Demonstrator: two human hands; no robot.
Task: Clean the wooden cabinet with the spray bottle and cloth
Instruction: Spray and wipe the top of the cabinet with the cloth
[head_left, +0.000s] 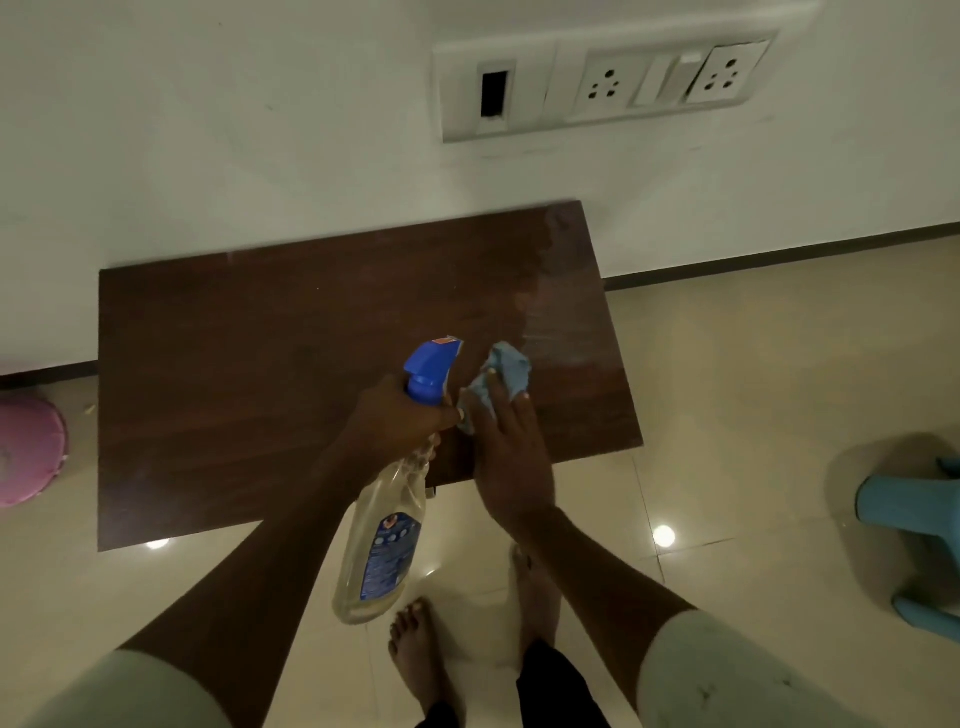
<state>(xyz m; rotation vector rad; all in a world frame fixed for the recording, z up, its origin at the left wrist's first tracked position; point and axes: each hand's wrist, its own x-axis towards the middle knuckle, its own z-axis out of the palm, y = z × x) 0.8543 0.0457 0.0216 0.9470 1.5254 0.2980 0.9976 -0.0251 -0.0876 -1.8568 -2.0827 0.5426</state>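
Wooden cabinet (260, 389) top, mid-clean.
Our left hand (395, 415) clenches spray bottle (384, 545), nozzle wallward, base toward us; right hand (511, 467) flat, part-covering blue cloth (511, 369).

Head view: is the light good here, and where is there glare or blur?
In the head view the room is dim; two bright spots glare on the floor, a pale sheen lies on the right part of the cabinet, and the socket panel on the wall looks slightly blurred.
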